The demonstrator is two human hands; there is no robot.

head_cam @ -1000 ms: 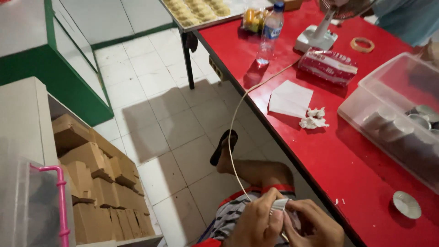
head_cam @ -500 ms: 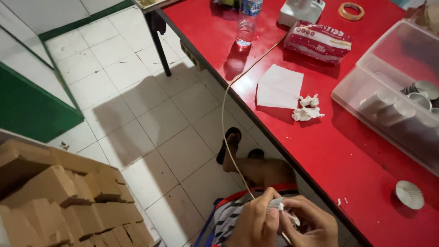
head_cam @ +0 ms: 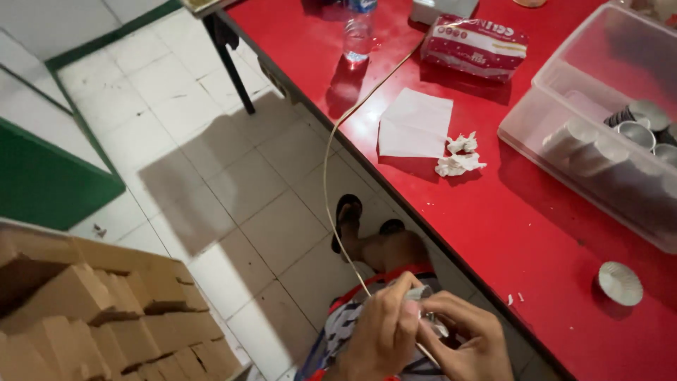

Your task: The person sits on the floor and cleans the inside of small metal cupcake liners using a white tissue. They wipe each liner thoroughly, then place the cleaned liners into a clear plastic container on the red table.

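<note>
Low in the head view, over my lap, both hands close around a small silvery foil cup (head_cam: 426,310). My left hand (head_cam: 381,331) pinches its left side with thumb and fingers. My right hand (head_cam: 469,342) cradles it from the right and below. A thin cream string (head_cam: 330,152) runs from my hands up across the floor gap and onto the red table (head_cam: 536,233), toward a red and white packet (head_cam: 474,46). What the string is fixed to at the cup is hidden by my fingers.
On the table: a clear plastic bin (head_cam: 599,134) holding several foil cups, one loose foil cup (head_cam: 620,283), a white sheet (head_cam: 415,123), crumpled tissue (head_cam: 458,155), a water bottle (head_cam: 358,32). Stacked brown cardboard boxes (head_cam: 106,310) stand at my left. White tiled floor (head_cam: 211,169) lies between.
The camera has tilted down and to the right, so the table's far end left the view. My hands stayed over my lap, still working the foil cup and string.
</note>
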